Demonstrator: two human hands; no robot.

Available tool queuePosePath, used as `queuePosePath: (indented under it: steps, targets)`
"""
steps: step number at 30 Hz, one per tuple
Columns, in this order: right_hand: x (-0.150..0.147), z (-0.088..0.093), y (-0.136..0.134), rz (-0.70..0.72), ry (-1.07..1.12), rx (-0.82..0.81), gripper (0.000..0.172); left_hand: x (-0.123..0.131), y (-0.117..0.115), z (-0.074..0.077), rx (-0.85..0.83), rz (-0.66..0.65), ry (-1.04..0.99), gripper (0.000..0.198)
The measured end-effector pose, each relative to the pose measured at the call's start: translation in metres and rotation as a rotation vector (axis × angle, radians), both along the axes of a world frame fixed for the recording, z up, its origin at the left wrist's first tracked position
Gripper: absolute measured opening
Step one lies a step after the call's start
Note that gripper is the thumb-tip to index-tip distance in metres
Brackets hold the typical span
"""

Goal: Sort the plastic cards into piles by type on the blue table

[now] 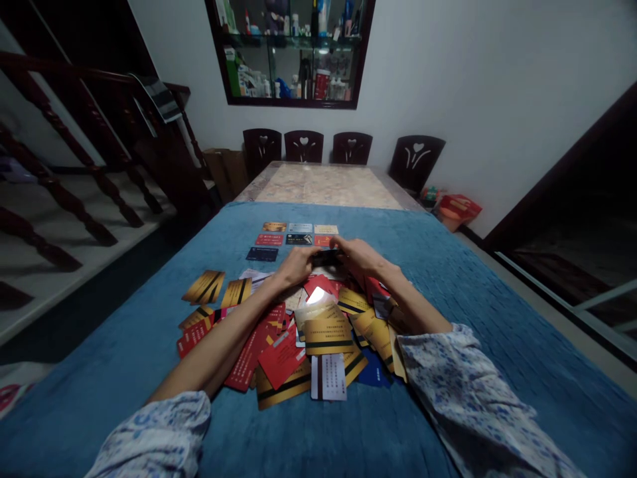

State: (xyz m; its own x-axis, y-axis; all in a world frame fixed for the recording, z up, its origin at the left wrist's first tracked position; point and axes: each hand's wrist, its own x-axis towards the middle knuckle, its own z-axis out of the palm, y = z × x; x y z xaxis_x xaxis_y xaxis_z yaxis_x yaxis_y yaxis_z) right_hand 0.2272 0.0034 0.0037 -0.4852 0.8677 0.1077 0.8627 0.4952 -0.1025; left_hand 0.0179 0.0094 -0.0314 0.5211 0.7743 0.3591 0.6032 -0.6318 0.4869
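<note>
Both my hands meet above the far side of a loose heap of cards, with a dark card (326, 256) between them. My left hand (297, 264) grips its left end, and my right hand (359, 255) pinches the right end. Beneath my forearms spread gold cards (328, 336), red cards (283, 357) and a white card with a dark stripe (334, 377), many overlapping. Beyond my hands, cards lie flat in short rows: a gold one (275, 226), a red one (269, 239), a black one (299, 239) and a dark blue one (262, 254) among them.
A blue cloth (164, 318) covers the near part of the long table, whose marble-patterned top (323, 182) shows farther off. Several dark chairs (303, 145) stand at the far end. A wooden railing (89, 133) runs along the left; a red bag (458, 209) sits right of the table.
</note>
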Motion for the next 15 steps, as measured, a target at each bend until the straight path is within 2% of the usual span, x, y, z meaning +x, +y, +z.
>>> queuePosePath:
  steps: [15]
  targets:
    - [-0.0012,-0.0006,-0.0023,0.02,-0.041,0.004,0.037,0.0021,-0.0011,-0.0063,-0.001,0.005,0.024,0.048]
